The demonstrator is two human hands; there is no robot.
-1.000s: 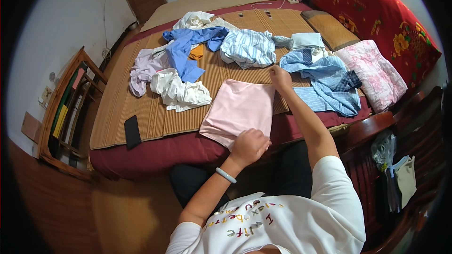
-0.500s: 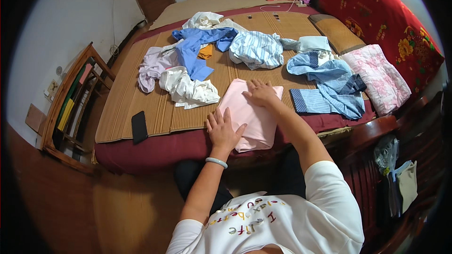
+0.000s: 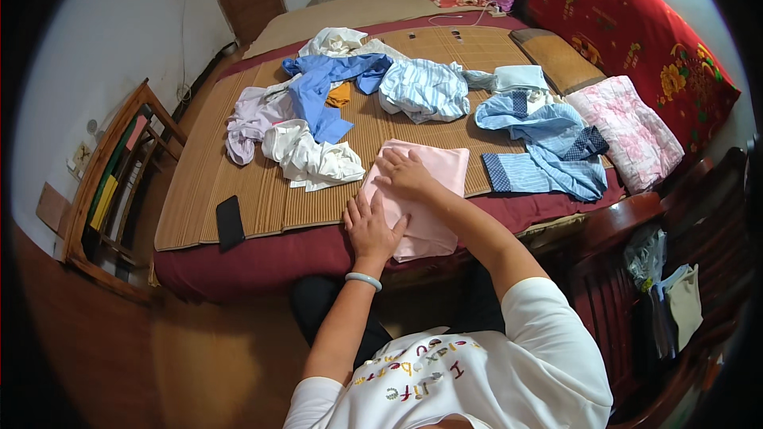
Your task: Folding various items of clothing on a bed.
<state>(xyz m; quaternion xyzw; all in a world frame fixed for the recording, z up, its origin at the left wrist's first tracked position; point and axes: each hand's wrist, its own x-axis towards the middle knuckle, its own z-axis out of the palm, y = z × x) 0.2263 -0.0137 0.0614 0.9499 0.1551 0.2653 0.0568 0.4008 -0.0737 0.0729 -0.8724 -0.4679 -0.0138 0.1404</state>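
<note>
One head view is on file: the folded pink cloth (image 3: pixel 423 232) lies at the frame's centre, on the near edge of the bed (image 3: pixel 238 268). We find the left hand (image 3: pixel 372 232) at its left edge and the right hand (image 3: pixel 408 175) flat on its upper part; each grip has fingers apart, clamped on nothing. We judge it light, soft, limp; lower corners offer the surest hold.

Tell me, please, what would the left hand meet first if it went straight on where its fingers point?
Beyond the pink cloth that it touches, the left hand would probably meet the nearer crumpled white garment first, a little ahead of it; depth is hard to judge here.
</note>
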